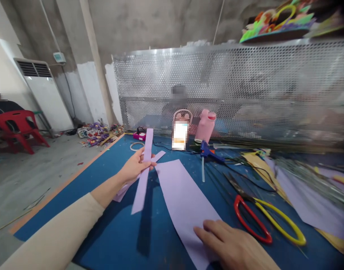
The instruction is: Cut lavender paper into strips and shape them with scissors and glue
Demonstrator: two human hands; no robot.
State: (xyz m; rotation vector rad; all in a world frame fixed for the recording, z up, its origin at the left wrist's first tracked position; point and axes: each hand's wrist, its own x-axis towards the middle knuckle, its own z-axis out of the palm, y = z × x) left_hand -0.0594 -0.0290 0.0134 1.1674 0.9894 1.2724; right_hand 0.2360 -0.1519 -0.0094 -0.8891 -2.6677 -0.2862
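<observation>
Between the thumb and fingers of my left hand (136, 165) is a lilac paper strip (142, 187), raised off the blue table. Other lilac strips (121, 193) lie under and behind that hand, partly hidden by it. A wide lilac paper sheet (185, 195) lies to the right, one end near my left fingertips. My right hand (230, 243) rests on the near part of this sheet with its fingers stretched out. Close to the right hand lie scissors (249, 198) with one red and one yellow handle loop, blades apart.
On the blue table (104, 232) are a blue glue gun (208, 152) with its cord, a tape roll (137, 146), a pink bottle (206, 125) and a blurred-out upright item (179, 135). Papers and thin stems (307, 176) pile up at right. A perforated metal screen (149, 82) stands behind.
</observation>
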